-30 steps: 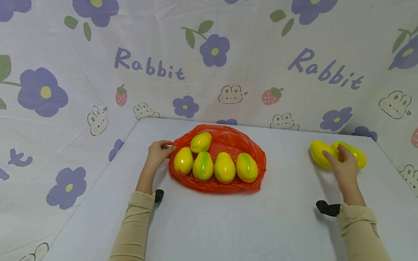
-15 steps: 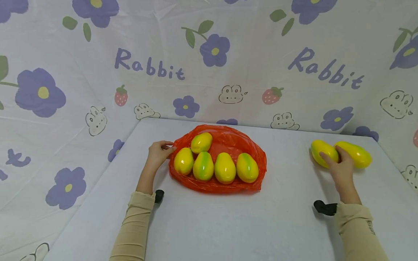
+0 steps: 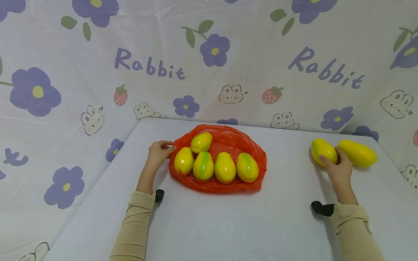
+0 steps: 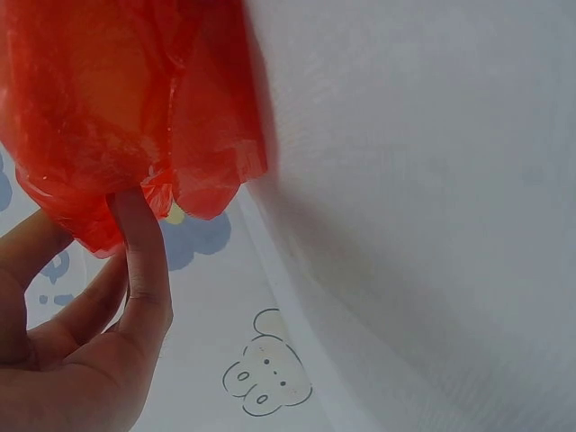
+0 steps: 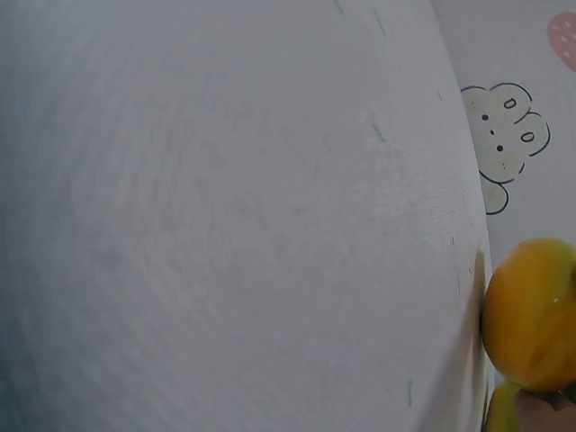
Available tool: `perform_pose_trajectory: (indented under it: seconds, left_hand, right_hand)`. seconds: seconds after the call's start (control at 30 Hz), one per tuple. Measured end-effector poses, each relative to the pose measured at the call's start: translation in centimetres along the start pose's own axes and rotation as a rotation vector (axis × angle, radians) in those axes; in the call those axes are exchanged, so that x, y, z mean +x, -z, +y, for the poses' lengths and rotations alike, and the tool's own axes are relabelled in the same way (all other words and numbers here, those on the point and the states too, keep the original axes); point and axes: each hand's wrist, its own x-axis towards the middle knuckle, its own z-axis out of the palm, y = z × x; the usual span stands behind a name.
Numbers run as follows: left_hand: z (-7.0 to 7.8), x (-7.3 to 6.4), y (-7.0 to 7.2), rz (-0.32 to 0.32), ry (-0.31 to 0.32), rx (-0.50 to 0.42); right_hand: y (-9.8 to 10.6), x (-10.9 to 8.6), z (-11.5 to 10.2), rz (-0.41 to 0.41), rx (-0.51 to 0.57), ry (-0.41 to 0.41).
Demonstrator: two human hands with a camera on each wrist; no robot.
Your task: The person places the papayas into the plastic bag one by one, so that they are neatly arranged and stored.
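A red plastic bag (image 3: 228, 141) lies spread on the table with its mouth facing up, and several glossy yellow-green papayas (image 3: 203, 165) rest inside. My left hand (image 3: 158, 154) pinches the bag's left rim between thumb and fingers; the left wrist view shows the thin red film (image 4: 99, 99) at the fingertips. On the right, my right hand (image 3: 340, 174) grips a papaya (image 3: 323, 151), thumb on its near side and fingers on its right. A longer yellow papaya (image 3: 357, 153) lies just right of those fingers. In the right wrist view the gripped papaya (image 5: 531, 315) is partly cut off.
A white-covered table (image 3: 235, 224) carries everything. Behind and to the left hangs a printed curtain (image 3: 248, 47) along the table's edges. White tabletop lies between the bag and the right-hand papayas. Black wrist mounts (image 3: 322, 208) stick out from the sleeves.
My right hand has moved slightly left and taken hold of the left papaya of the pair. The longer papaya has shifted right, away from it. The left hand and bag stay put.
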Motion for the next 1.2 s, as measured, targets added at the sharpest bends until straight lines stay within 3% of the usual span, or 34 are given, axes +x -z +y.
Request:
perform_pose_trajectory:
  seconds: [0.83,1.2]
  left_hand:
    - [0.5,0.1,-0.3,0.009,0.001,0.008]
    - [0.5,0.3,-0.3,0.011,0.004,0.015]
  right_hand:
    - [-0.1,0.6,-0.4,0.041,0.081,-0.038]
    - [-1.4,0.2,-1.2,0.06,0.1,0.009]
